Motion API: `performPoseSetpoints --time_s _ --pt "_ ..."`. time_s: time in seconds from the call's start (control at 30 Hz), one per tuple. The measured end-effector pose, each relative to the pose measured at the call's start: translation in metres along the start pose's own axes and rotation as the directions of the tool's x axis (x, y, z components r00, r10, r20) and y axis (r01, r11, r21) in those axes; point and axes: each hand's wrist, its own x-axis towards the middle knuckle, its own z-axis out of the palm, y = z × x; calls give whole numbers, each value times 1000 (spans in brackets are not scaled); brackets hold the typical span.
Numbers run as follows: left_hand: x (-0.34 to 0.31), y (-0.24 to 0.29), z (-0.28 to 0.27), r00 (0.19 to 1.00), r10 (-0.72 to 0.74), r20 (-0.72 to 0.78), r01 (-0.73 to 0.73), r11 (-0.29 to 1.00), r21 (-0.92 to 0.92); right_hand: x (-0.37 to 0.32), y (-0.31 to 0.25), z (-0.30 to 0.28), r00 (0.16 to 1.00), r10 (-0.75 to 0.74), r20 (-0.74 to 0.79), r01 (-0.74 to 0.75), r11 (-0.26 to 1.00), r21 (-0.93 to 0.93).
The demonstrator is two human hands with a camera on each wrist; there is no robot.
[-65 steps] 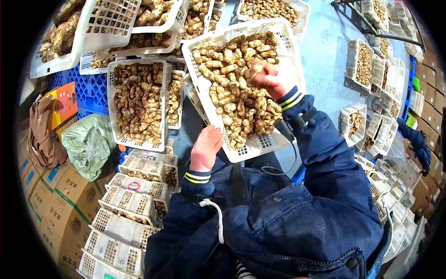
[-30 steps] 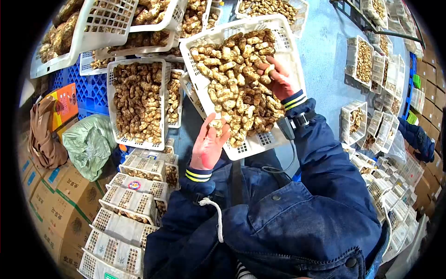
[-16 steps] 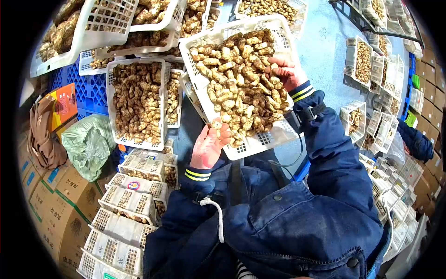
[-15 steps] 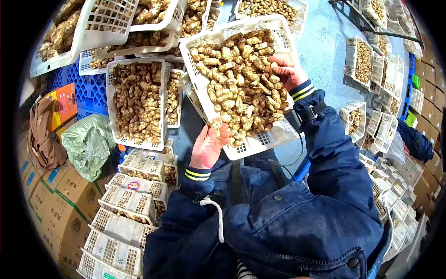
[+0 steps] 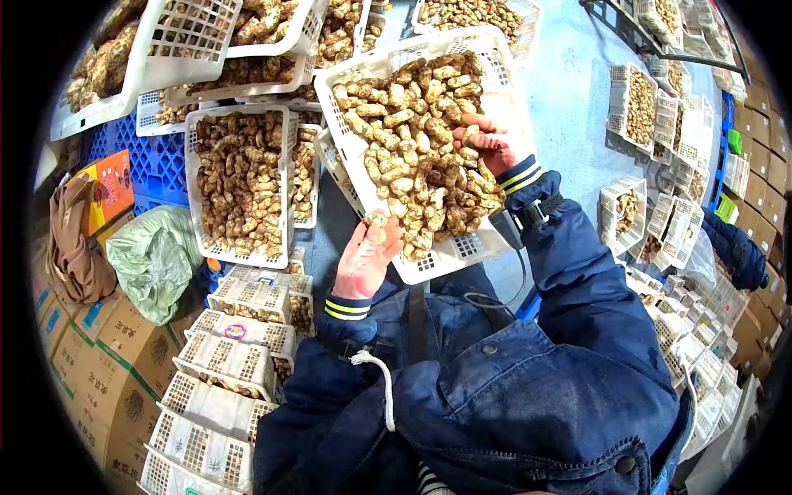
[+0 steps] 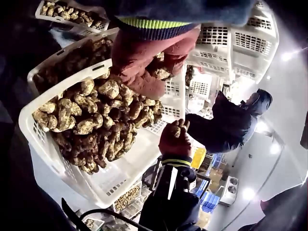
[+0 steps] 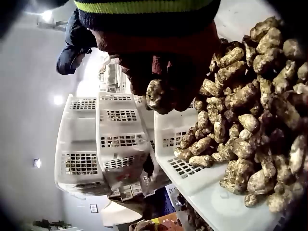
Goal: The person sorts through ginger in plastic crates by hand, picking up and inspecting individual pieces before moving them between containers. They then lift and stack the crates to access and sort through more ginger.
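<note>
A white crate point(image 5: 516, 99), tilted in front of the person, is heaped with knobbly brown-and-cream mushroom-like pieces point(image 5: 412, 148). At its near left corner the left hand point(image 5: 365, 260) holds one pale piece point(image 5: 377, 219) in its fingertips; the left wrist view shows that hand point(image 6: 147, 62) with a piece point(image 6: 161, 73) by its fingers. Over the right part of the heap, the right hand point(image 5: 492, 147) pinches another piece point(image 5: 470, 134). In the right wrist view a rounded piece point(image 7: 156, 94) sits between the dark, shadowed fingers of the right hand point(image 7: 163, 62).
Filled crates stand to the left point(image 5: 195, 181) and at the upper left point(image 5: 219, 49). Stacked crates point(image 5: 227, 355) line the lower left beside cardboard boxes point(image 5: 120, 379) and a green bag point(image 5: 157, 256). More crates point(image 5: 643, 140) stand at the right, near another person's sleeve point(image 5: 734, 247).
The right hand has shifted left over the heap since half a second ago, and a piece now shows in its fingers. The left hand keeps its piece at the crate's corner.
</note>
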Motion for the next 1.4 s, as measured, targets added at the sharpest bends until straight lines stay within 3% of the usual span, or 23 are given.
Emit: performPoseSetpoints --time_s 0.2,0.27,0.37,0.47,0.53,0.57,0.6,0.63,0.67,0.7,0.73,0.77,0.8,0.87,0.9,0.93,1.0,1.03,1.07,1.1,1.2,1.27,1.4 --pt "-2 -1 1 999 -20 27 20 1000 -18 -9 0 -3 995 78 -60 -79 996 -28" --pt "-1 -2 -6 998 -32 55 34 999 -31 -8 -2 -5 965 262 -25 -262 965 9" --pt "1 -4 -1 999 14 33 -11 995 -96 -15 8 17 989 139 46 -111 915 -388" --pt "3 -3 15 996 15 85 9 961 -275 -39 12 74 928 144 344 226 519 -825" --pt "8 -3 19 999 -36 -18 28 945 -326 -51 2 104 783 555 279 -129 584 -802" --pt "3 1 22 998 -59 -29 47 949 -311 -36 14 87 869 199 452 337 431 -837" --pt "-2 3 23 996 -82 -43 66 953 -297 -4 18 58 763 14 647 624 245 -742" --pt "-3 0 12 997 -56 57 71 941 -332 11 -2 65 985 -59 165 174 442 -880" --pt "-2 -5 -4 995 -36 98 63 953 -296 49 5 24 925 -351 146 254 286 -924" --pt "-5 -3 -4 995 -49 83 69 963 -259 83 -2 5 868 -494 42 167 212 -963" --pt "-7 -1 -2 996 -58 66 72 972 -222 107 -14 -3 890 -451 -69 22 194 -981" --pt "-12 2 3 999 -35 -12 33 988 -148 143 -11 -31 857 -514 -33 -63 -40 -997" --pt "-14 3 3 999 -43 -10 40 985 -169 159 -4 -39 831 -556 -26 -117 -130 -985" --pt "-15 6 -5 996 -72 -50 62 983 -172 166 -16 -26 904 -384 -189 -213 -21 -977" --pt "-17 7 -10 998 -43 -37 38 991 -129 177 -4 -42 886 -446 -129 -194 -103 -976" --pt "-19 8 -13 998 -50 -43 44 991 -130 189 8 -58 919 -367 -146 -84 178 -980" --pt "-15 11 -13 999 -9 -40 3 990 -138 176 9 -52 948 -310 -78 -40 125 -991" --pt "-14 12 -12 1000 2 -27 -7 987 -163 162 8 -49 964 -251 87 118 111 -987" --pt "-12 10 -11 1000 2 -26 -6 986 -166 154 17 -49 992 -120 43 56 111 -992" --pt "-11 8 -11 1000 8 -28 -12 988 -157 125 18 -23 983 -173 67 28 -221 -975" --pt "-9 6 -6 1000 -3 -28 -2 985 -172 70 41 -8 942 -166 293 195 -439 -877" --pt "-6 4 -7 1000 -14 0 14 981 -191 46 41 -7 955 -46 293 287 -99 -953" --pt "3 4 0 997 68 -31 -74 958 -276 35 25 21 969 -211 125 132 20 -991"
